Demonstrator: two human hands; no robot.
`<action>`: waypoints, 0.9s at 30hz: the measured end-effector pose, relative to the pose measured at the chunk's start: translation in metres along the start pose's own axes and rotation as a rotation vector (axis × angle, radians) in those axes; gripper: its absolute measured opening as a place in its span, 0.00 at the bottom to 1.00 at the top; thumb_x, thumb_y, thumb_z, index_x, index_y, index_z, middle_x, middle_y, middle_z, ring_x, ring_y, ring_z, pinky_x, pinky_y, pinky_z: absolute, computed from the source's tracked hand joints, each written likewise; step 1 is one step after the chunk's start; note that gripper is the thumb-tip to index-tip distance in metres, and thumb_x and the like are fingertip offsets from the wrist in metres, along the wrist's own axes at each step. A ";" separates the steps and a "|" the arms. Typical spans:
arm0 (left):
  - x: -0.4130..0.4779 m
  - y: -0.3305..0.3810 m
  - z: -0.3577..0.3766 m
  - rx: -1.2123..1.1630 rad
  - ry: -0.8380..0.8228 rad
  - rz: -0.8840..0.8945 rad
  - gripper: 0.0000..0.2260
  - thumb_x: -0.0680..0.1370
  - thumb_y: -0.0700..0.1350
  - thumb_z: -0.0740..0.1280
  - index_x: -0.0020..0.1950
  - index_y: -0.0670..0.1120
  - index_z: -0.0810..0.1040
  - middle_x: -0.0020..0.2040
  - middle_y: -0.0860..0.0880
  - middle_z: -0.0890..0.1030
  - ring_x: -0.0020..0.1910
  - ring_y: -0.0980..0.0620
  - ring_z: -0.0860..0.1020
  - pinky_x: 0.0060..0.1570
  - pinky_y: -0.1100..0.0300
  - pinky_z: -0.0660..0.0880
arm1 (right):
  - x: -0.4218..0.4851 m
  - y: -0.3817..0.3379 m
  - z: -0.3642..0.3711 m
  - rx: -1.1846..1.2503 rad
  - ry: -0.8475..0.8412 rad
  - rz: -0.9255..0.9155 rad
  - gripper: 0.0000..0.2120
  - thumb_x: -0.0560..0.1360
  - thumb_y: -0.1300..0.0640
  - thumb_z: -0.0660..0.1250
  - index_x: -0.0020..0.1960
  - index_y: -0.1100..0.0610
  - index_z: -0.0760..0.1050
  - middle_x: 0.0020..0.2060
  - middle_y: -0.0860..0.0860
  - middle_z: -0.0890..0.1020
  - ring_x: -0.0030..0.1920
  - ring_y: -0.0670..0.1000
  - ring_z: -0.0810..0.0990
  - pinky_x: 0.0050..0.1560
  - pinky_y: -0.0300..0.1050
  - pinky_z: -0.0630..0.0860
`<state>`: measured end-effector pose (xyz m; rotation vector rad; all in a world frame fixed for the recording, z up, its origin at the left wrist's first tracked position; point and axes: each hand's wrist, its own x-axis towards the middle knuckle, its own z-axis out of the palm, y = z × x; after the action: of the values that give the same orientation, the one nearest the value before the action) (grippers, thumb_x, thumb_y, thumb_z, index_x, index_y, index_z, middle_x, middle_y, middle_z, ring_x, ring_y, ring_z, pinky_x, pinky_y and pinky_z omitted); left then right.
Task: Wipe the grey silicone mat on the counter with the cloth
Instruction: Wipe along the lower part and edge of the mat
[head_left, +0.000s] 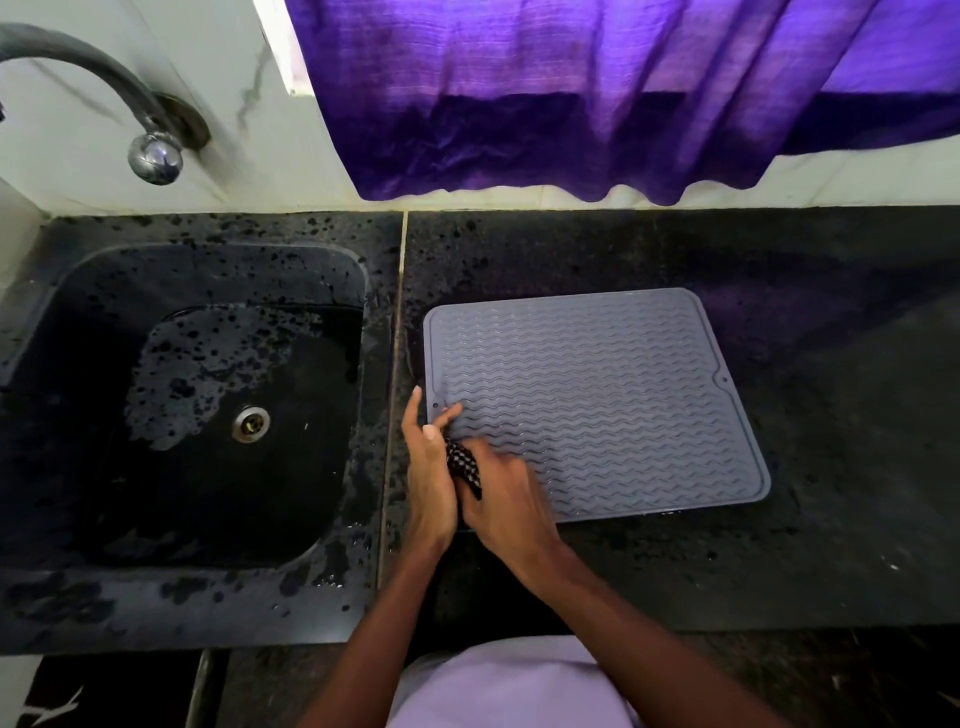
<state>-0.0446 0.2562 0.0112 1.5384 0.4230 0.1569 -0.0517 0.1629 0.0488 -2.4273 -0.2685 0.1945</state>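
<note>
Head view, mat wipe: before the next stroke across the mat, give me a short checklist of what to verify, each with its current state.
1. Cloth in hand: ok, bunched between both hands, mostly under the right hand.
2. Cloth touching the mat: cannot tell, the hands hide the contact.
3. Mat lying flat on the counter: ok, no lifted edge visible.
4. Mat steadied: cannot tell; left hand fingers rest at its near left corner, pressure unknown.
5. Wiping path free: ok, nothing sits on the mat beyond the hands.
6. Sink edge clearance: ok, the mat sits right of the counter seam.

Hands (467, 478) bunch cloth (464, 465) at mat (597, 400) corner.
</note>
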 end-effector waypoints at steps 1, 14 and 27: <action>-0.001 0.000 0.001 0.003 -0.007 -0.001 0.40 0.72 0.78 0.51 0.78 0.56 0.55 0.64 0.51 0.80 0.63 0.60 0.77 0.65 0.58 0.68 | 0.001 0.000 0.000 -0.025 0.001 -0.001 0.13 0.76 0.52 0.65 0.59 0.55 0.71 0.46 0.57 0.83 0.48 0.59 0.82 0.41 0.50 0.75; -0.001 -0.010 0.007 0.171 -0.077 0.074 0.28 0.77 0.73 0.50 0.74 0.65 0.56 0.70 0.50 0.74 0.69 0.60 0.71 0.67 0.70 0.63 | -0.009 0.047 -0.030 -0.165 0.142 0.118 0.17 0.74 0.50 0.69 0.61 0.51 0.72 0.45 0.55 0.83 0.46 0.57 0.82 0.43 0.50 0.78; -0.002 -0.014 0.007 0.322 -0.076 0.107 0.26 0.81 0.63 0.49 0.78 0.57 0.55 0.70 0.54 0.74 0.68 0.71 0.66 0.65 0.74 0.60 | -0.017 0.084 -0.076 -0.156 0.227 0.282 0.17 0.74 0.51 0.70 0.61 0.53 0.74 0.45 0.55 0.84 0.45 0.58 0.83 0.41 0.49 0.77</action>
<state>-0.0459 0.2484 -0.0030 1.8794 0.3157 0.1160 -0.0406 0.0488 0.0529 -2.6074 0.1678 0.0210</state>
